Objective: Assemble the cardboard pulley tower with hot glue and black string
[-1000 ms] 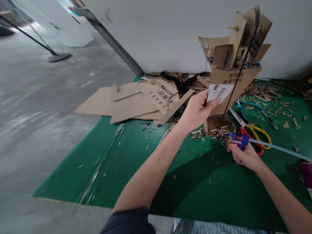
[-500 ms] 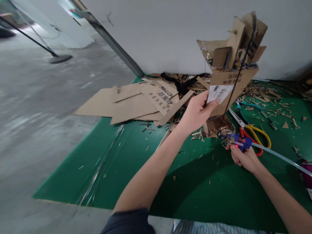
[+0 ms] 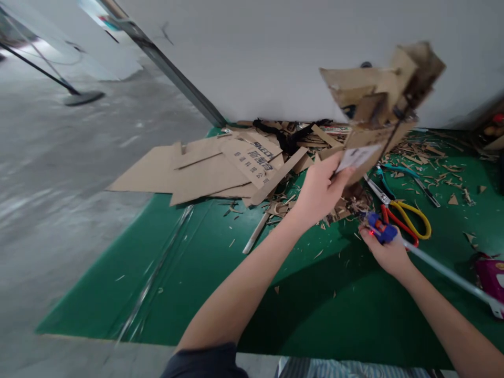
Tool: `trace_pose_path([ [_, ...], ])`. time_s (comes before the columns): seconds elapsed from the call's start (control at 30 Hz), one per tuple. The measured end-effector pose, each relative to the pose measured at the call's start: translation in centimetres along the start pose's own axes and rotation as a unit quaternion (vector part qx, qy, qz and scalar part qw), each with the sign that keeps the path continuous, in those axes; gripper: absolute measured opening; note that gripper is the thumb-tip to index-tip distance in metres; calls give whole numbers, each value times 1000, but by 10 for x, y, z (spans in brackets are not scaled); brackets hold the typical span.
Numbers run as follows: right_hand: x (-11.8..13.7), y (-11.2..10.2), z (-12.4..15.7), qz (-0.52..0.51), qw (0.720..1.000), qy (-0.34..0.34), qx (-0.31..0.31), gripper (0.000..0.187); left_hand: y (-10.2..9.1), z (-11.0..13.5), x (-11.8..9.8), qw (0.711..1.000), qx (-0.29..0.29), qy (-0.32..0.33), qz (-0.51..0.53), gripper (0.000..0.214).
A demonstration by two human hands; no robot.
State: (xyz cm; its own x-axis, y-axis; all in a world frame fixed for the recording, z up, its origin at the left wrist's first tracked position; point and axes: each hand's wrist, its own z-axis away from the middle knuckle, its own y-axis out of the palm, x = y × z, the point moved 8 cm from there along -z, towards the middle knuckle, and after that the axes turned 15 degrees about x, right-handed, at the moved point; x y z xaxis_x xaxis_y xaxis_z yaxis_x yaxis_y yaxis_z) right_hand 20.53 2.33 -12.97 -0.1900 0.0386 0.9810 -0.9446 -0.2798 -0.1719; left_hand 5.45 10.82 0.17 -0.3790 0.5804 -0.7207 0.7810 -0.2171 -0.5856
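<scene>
My left hand (image 3: 319, 190) grips the lower side of a tall cardboard structure (image 3: 378, 113) built of glued scraps, with a white barcode label (image 3: 357, 156) by my fingertips. The structure leans and is blurred by motion. My right hand (image 3: 385, 251) is closed on a blue glue gun (image 3: 378, 229) with a red light, its nozzle pointing at the structure's base. A clear glue stick (image 3: 444, 270) juts out behind the gun.
Flat cardboard sheets (image 3: 205, 167) lie piled at the back left of the green mat (image 3: 220, 273). Yellow and red scissors (image 3: 401, 210), teal pliers (image 3: 397, 170) and many cardboard scraps lie to the right. A magenta object (image 3: 490, 273) sits at the right edge. A white wall stands behind.
The cardboard structure has tilted and lifted slightly in my left hand. My right hand with the glue gun has shifted a little left toward its base. The camera view has swung.
</scene>
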Motion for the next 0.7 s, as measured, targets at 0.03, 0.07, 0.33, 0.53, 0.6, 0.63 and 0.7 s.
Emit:
trace_pose_path([
  [0.03,13,-6,5,73,995,-59,-25,19,-6,0,5,999,-38,-6,-8,28],
  [0.07,27,-9,11,152,979,-126,-44,14,-12,0,12,997,-77,-14,-17,28],
  [0.33,56,-17,27,447,858,-225,-116,43,-43,3,71,965,-253,-61,8,29],
  [0.53,43,-40,10,469,871,-63,-132,56,-32,-2,68,978,-203,-53,13,30],
  [0.6,40,-48,7,461,877,-31,-129,53,-31,-3,66,980,-190,-55,8,31],
  [0.63,40,-52,6,455,880,-21,-132,51,-31,-3,65,981,-185,-58,6,30],
  [0.7,42,-59,7,442,886,-14,-141,47,-32,-4,64,982,-177,-67,2,29],
])
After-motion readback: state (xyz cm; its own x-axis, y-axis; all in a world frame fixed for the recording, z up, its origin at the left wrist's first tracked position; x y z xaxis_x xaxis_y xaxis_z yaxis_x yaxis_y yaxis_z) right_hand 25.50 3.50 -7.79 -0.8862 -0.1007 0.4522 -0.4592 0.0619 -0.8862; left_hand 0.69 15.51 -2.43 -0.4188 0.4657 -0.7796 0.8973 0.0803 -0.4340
